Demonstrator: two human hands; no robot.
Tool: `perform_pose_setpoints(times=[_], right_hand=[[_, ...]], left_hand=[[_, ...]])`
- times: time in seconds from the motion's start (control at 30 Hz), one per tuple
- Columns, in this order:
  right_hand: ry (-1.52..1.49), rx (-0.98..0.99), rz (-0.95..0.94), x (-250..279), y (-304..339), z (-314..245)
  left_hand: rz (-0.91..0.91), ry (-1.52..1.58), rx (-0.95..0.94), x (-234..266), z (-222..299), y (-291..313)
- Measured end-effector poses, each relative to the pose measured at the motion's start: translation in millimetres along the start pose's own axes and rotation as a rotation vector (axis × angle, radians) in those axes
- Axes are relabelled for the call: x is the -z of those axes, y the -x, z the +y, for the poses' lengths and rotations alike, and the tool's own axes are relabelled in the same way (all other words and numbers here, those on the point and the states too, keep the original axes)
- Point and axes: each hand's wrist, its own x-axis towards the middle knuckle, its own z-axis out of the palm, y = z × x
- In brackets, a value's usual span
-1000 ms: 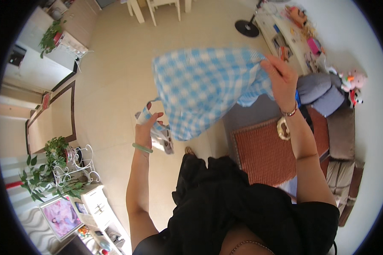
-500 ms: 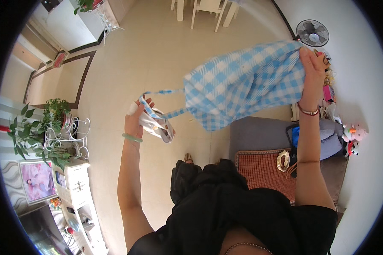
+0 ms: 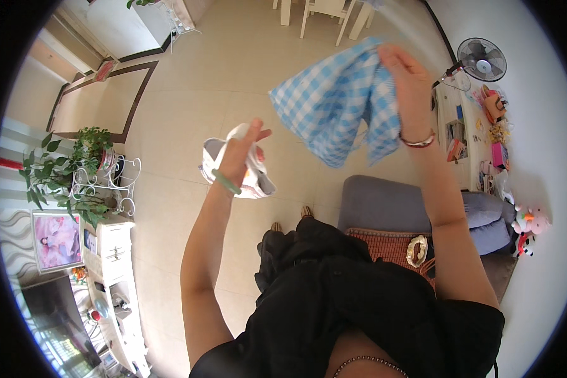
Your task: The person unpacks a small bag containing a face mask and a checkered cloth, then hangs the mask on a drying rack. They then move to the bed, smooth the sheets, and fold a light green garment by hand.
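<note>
High on the right, my right hand (image 3: 411, 82) is closed on the upper edge of a blue-and-white checked cloth (image 3: 324, 91). The cloth hangs in folds toward the middle, and its narrow straps do not show. My left hand (image 3: 242, 151), with a green bangle on the wrist, grips a bunched white printed cloth (image 3: 256, 184) that has small coloured patches. Its thumb side points up, and some of its fingers are hidden behind the hand. A gap separates the two cloths.
A grey sofa (image 3: 381, 205) with a woven brown mat (image 3: 381, 244) stands at the right, a fan (image 3: 481, 60) beyond it. Potted plants (image 3: 91, 151) on a white stand and a white cabinet (image 3: 115, 249) line the left. White chairs (image 3: 324, 14) stand far ahead.
My right hand has moved left, folding the checked cloth closer together. The cloth's straps have come away from my left hand, which has shifted right and up with the white cloth.
</note>
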Motion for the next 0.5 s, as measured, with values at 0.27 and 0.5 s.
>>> perform_pose_setpoints(times=[0.27, 0.5], right_hand=[[0.108, 0.157, -0.164, 7.9, -9.4, 23.1], [0.521, 0.325, -0.340, 59.7, -24.5, 69.8]], left_hand=[[0.093, 0.083, 0.056, -33.8, 6.0, -28.2], [0.094, 0.253, -0.010, -22.4, 31.6, -32.6]])
